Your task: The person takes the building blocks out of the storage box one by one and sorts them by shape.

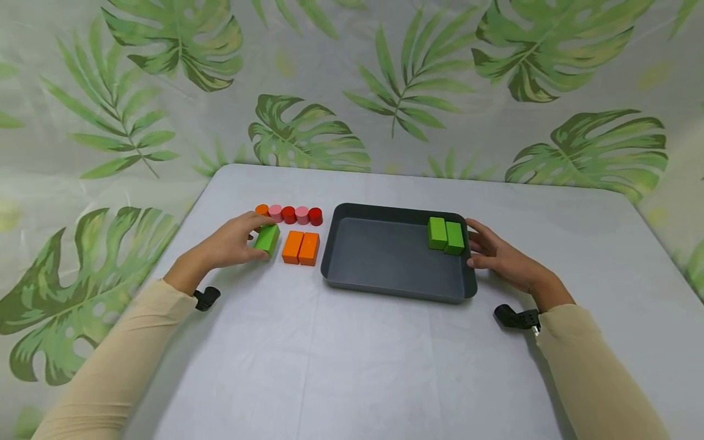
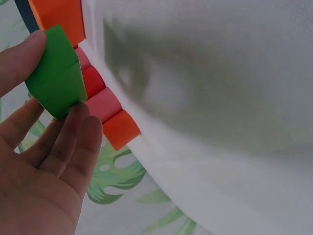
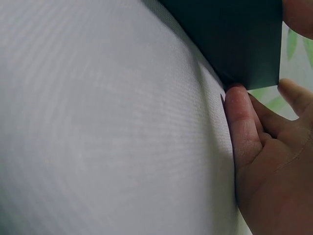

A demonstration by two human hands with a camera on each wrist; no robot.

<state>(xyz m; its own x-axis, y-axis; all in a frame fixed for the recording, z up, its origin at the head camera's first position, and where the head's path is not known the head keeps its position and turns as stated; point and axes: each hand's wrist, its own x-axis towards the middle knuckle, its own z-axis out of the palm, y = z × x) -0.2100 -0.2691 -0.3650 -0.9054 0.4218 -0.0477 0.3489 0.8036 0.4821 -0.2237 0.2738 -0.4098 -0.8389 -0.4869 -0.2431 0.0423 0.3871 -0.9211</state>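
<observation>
My left hand (image 1: 233,241) pinches a green block (image 1: 267,239) between thumb and fingers, left of two orange blocks (image 1: 300,247) standing side by side. In the left wrist view the green block (image 2: 57,73) is held at the fingertips; whether it touches the table cannot be told. Two more green blocks (image 1: 446,235) sit side by side in the far right corner of a dark grey tray (image 1: 398,294). My right hand (image 1: 508,260) touches the tray's right outer wall, thumb apart from the fingers. The right wrist view has the fingertips (image 3: 236,93) against the tray wall (image 3: 244,44).
Behind the blocks, a row of short orange, pink and red cylinders (image 1: 289,214) runs left to right toward the tray. Everything stands on a white-covered table (image 1: 352,360). A leaf-patterned cloth (image 1: 412,91) hangs beyond its far edge.
</observation>
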